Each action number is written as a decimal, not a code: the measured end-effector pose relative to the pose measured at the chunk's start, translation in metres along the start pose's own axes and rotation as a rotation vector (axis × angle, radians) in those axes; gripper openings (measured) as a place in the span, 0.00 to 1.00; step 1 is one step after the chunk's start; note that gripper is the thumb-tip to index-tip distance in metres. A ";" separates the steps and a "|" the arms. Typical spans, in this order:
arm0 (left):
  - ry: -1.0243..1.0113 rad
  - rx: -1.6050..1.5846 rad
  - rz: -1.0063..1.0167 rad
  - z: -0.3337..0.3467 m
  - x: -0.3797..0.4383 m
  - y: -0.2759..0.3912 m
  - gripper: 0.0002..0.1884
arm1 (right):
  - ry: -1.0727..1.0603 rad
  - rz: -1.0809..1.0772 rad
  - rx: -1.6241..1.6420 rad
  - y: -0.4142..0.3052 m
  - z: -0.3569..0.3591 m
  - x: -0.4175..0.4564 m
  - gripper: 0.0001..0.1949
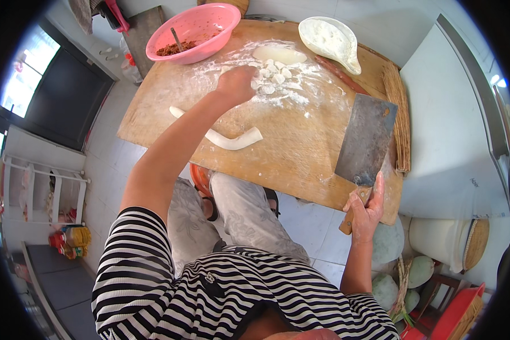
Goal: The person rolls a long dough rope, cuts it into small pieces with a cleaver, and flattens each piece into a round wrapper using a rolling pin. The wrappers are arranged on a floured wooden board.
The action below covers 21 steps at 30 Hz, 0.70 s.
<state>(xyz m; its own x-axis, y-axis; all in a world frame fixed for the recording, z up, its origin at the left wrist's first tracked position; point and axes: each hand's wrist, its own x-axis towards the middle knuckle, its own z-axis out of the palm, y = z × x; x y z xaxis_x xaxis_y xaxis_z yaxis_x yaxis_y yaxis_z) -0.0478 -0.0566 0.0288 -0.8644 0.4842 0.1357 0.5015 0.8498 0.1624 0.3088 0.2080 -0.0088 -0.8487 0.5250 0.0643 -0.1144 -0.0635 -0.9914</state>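
My right hand [365, 212] grips the wooden handle of a broad cleaver [365, 136], whose blade lies over the right side of a wooden board [297, 136]. Toward the back of the board my left hand [238, 83] reaches down beside several small cut dough pieces [276, 77]; its fingertips are hidden, so I cannot tell if it holds one. A long dough roll [236, 139] lies nearer to me, partly covered by my left forearm. Behind the cut pieces rests a larger oval lump of dough [279, 54]. Loose flour is spread around them.
A pink basin [212, 36] holding brown filling and a utensil stands at the back left. A white scoop of flour [327, 36] is at the back right, beside a reddish rolling pin [340, 74]. A straw bundle [397, 123] lines the right edge, near a white appliance [450, 119].
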 end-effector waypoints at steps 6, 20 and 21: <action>-0.172 -0.047 0.159 -0.025 -0.011 0.002 0.22 | 0.009 0.007 0.004 0.002 -0.002 0.000 0.42; 0.089 -0.172 -0.040 0.010 -0.011 -0.033 0.25 | 0.005 -0.012 -0.007 0.005 -0.002 0.001 0.43; 0.099 -0.169 -0.029 0.000 -0.015 -0.028 0.25 | 0.020 -0.008 -0.007 0.001 0.001 0.000 0.43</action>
<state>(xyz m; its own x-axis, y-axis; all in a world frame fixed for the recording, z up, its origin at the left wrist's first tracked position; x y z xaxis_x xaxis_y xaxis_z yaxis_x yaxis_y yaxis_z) -0.0485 -0.0878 0.0226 -0.8749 0.4301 0.2224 0.4827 0.8118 0.3286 0.3078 0.2070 -0.0096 -0.8372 0.5425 0.0697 -0.1169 -0.0531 -0.9917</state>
